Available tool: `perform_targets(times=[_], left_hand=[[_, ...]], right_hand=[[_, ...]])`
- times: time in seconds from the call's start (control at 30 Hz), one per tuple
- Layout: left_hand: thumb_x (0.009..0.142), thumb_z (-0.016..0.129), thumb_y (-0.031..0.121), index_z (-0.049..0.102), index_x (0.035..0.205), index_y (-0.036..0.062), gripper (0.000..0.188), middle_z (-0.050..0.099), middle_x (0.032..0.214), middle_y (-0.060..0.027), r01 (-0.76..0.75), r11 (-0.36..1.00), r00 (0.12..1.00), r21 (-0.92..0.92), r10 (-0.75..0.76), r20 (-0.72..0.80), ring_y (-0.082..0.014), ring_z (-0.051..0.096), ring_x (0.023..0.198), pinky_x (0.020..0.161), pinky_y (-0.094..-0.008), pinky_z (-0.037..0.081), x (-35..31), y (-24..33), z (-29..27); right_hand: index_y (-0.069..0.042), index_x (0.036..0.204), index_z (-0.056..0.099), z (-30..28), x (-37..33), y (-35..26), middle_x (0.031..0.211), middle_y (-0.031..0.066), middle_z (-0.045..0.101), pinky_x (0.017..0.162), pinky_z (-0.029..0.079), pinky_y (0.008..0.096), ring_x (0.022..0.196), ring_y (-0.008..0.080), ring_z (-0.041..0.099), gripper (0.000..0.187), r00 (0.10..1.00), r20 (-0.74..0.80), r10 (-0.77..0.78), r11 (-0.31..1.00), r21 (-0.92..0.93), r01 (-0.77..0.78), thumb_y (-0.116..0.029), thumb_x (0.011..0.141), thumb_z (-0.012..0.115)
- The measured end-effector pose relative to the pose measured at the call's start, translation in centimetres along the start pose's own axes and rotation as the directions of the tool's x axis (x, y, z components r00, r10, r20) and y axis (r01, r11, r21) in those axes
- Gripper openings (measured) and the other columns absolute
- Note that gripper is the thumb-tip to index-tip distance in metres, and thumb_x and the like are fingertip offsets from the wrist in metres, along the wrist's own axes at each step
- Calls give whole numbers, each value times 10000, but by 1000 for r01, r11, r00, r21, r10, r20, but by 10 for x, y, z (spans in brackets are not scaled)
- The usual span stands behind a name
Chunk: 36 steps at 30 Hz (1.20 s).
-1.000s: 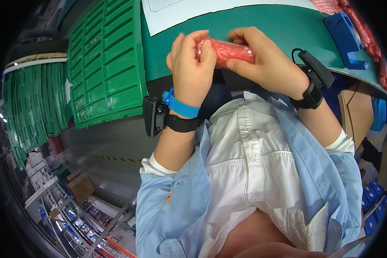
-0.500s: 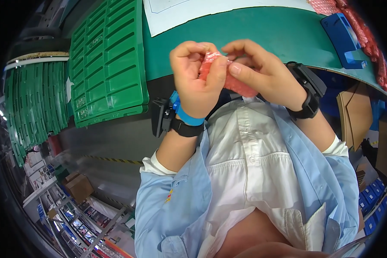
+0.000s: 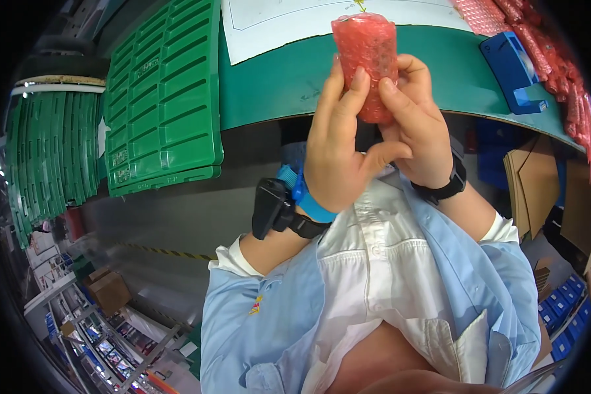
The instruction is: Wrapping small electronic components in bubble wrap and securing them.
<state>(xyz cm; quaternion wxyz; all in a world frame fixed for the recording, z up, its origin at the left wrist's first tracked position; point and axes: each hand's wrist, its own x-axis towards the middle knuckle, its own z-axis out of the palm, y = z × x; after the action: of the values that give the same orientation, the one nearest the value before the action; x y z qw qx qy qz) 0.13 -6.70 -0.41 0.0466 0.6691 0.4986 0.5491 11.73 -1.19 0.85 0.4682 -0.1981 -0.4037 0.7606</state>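
Observation:
A red bubble-wrap pouch (image 3: 369, 49) stands upright in front of me over the table's near edge. Something darker shows faintly through its plastic, too blurred to name. My right hand (image 3: 417, 125) grips its lower right side, thumb on the front and fingers round the edge. On the lower left, my left hand (image 3: 341, 131) has its fingers against the pouch, one behind and one in front, while its thumb stretches out below toward my right hand.
A green table (image 3: 276, 85) carries a white sheet (image 3: 276, 26). To the right are a blue tape-dispenser-like holder (image 3: 505, 69) and a heap of red bubble wrap (image 3: 565, 85). Green slotted trays (image 3: 164, 98) stand at the left. Cardboard (image 3: 535, 177) leans under the table's right side.
The pouch, earlier low and mostly hidden between my hands, is now raised upright and farther forward. My left hand has turned, its fingers stretching up along the pouch.

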Motion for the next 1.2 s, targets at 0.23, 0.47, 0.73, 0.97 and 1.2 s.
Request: perform_targets(times=[0.23, 0.47, 0.73, 0.97, 1.2], left_hand=[[808, 778, 43, 494, 1332, 5, 598, 503, 1399, -250, -15, 987, 991, -163, -7, -134, -341, 603, 1171, 951, -393, 510, -2, -29, 11], [760, 785, 47, 680, 1060, 55, 319, 649, 1205, -178, -38, 994, 999, 107, 38, 6, -352, 640, 1053, 897, -403, 523, 24, -58, 4], [796, 752, 37, 698, 1068, 58, 279, 646, 1239, -175, 61, 977, 991, 203, -83, 101, -331, 647, 1050, 883, -393, 523, 16, -75, 0], [792, 748, 21, 699, 1069, 52, 283, 645, 1246, -175, 50, 978, 991, 203, -74, 111, -329, 649, 1049, 879, -391, 526, 17, -74, 0], [779, 754, 14, 701, 1060, 54, 289, 647, 1246, -168, 27, 979, 994, 201, -48, 101, -323, 651, 1042, 868, -388, 530, 17, -75, 0]], right_hand=[[-52, 1282, 406, -23, -7, 4, 1258, 79, 515, 985, 410, 286, 1141, 132, 517, 296, 989, 101, 105, 994, 32, -109, -225, 1049, 465], [-12, 1204, 529, -53, -12, -34, 1317, 104, 507, 1052, 375, 323, 1209, 171, 504, 223, 999, 34, -34, 822, -567, 47, -143, 1032, 474], [-12, 1240, 544, -149, -38, -144, 1202, 79, 592, 909, 454, 271, 1052, 129, 555, 386, 656, -46, -753, 247, -944, 217, -105, 899, 700], [-12, 1299, 540, -200, -26, -139, 1169, 74, 621, 907, 480, 279, 1052, 139, 581, 521, 805, -257, -535, 264, -956, -130, -138, 848, 770], [-19, 1214, 619, -199, 3, -168, 1049, 43, 665, 871, 449, 255, 950, 97, 575, 419, 924, -316, -215, 174, -943, -282, -242, 882, 745]])
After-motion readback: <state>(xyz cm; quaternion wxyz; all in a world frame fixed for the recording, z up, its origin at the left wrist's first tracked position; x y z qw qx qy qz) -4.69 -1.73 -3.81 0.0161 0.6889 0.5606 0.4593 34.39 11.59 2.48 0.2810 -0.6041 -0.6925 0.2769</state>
